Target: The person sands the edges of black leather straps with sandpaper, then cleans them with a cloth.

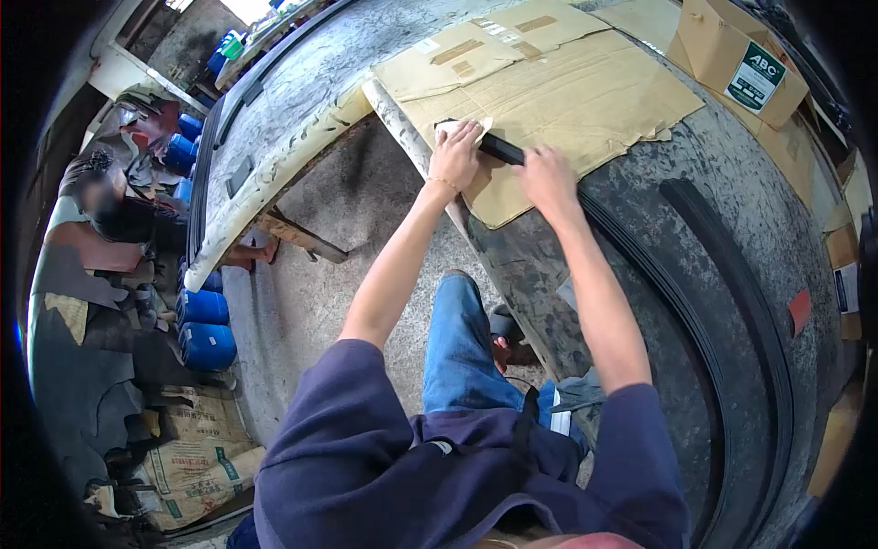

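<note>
My left hand (455, 154) rests on the near edge of a flattened cardboard sheet (567, 91) lying on a worn grey workbench (732, 165). Its fingers press on the end of a thin black strip (501, 149). My right hand (546, 177) lies palm down on the cardboard just right of it, covering the other end of that strip. Whether the right fingers grip the strip or only press on it is hidden.
Long black rubber strips (722, 302) run along the bench to the right. A cardboard box with a green ABC label (741, 57) stands at the far right. Blue drums (206, 329), printed sacks (197, 457) and a seated person (110, 206) are on the floor at left.
</note>
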The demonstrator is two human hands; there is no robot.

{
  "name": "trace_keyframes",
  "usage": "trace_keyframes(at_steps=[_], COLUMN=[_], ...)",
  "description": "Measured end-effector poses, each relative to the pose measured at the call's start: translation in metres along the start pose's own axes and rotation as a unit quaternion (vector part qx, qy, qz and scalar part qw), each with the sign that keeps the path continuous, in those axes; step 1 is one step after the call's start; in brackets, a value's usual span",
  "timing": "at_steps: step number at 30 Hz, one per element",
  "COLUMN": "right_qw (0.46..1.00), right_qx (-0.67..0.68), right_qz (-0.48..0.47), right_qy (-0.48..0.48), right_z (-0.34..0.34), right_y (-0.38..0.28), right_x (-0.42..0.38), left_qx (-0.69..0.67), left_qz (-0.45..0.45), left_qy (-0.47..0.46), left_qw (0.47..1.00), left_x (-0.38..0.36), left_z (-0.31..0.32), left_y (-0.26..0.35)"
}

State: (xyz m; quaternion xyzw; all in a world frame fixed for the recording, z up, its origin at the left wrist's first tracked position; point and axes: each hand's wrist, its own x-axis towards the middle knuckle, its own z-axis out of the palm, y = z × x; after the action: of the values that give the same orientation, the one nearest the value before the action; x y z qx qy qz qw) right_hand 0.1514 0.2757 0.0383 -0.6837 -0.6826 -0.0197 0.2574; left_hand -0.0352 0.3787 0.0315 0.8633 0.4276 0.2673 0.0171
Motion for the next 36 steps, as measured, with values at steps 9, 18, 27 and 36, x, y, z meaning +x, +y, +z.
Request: trace_keyframes(at_steps=[9,18,27,36], right_qw=[0.999,0.998,0.995,0.994], right_qx=[-0.035,-0.026,-0.064,0.074], right_qz=[0.027,0.019,0.042,0.076], right_qy=[0.018,0.052,-0.057,-0.013], right_z=[-0.037,-0.033,-0.094,-0.102], right_y=[0.037,0.034,0.036,0.097], right_x=[-0.064,-0.069,-0.098,-0.147], left_qx=[0.029,0.063,0.022,-0.06], left_qz=[0.177,0.122,-0.039,0.121], left_qy=[0.07,0.026,0.07,-0.093], left_qw=[0.981,0.99,0.997,0.986], left_x=[-0.03,-0.024,0.017,-0.087], left_z=[0.035,0.028,-0.002,-0.008], left_y=[0.084,0.056,-0.046,0.142])
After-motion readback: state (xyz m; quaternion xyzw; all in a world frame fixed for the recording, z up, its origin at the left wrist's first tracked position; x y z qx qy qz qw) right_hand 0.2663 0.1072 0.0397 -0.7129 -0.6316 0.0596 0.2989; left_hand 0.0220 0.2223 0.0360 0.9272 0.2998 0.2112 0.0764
